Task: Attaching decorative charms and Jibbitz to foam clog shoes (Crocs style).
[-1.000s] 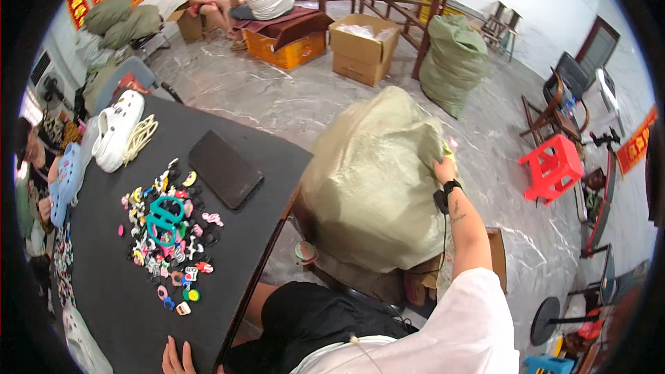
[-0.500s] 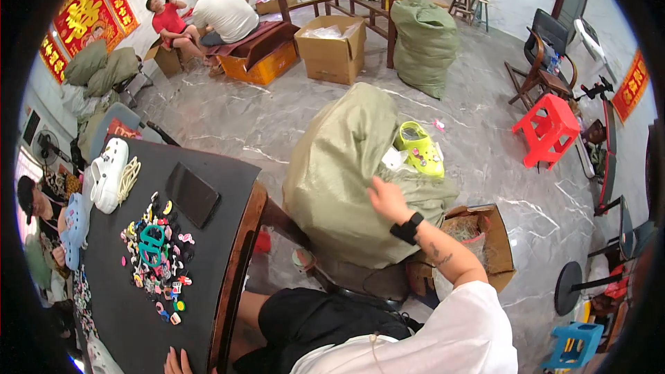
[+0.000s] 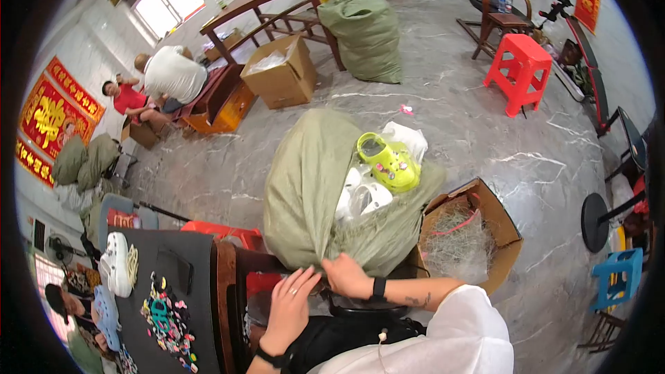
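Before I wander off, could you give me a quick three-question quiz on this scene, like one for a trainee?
1. What colour is the charm-dotted clog on top in the open sack?
2. True or false: the right hand is holding that clog.
3. Where do the colourful charms lie? A: in the cardboard box. B: on the black tabletop. C: on the red stool.

Key: 1. Yellow-green. 2. False; it is at the sack's near edge. 3. B.
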A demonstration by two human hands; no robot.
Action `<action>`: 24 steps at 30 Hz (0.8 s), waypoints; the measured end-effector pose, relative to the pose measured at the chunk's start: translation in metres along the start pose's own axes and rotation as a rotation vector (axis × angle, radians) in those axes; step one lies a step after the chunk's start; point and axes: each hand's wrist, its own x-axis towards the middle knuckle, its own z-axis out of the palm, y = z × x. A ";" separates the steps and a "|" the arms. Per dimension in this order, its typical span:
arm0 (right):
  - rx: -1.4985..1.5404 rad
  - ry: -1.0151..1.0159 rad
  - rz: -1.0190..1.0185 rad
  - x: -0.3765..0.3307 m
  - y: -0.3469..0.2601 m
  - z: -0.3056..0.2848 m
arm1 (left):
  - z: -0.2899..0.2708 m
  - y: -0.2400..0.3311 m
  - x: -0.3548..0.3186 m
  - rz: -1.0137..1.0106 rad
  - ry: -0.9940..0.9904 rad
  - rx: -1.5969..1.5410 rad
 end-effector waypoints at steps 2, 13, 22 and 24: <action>-0.098 0.025 -0.074 -0.016 -0.004 0.006 | 0.021 0.004 0.041 0.112 -0.041 0.122; 0.468 -0.342 0.454 0.006 0.061 -0.077 | 0.080 -0.044 0.061 -0.023 -0.102 0.079; 0.259 0.289 1.017 0.068 0.318 -0.118 | 0.090 -0.039 0.045 -0.022 -0.039 0.028; 0.051 0.284 0.986 0.083 0.295 -0.084 | 0.090 -0.045 0.036 -0.042 -0.057 0.063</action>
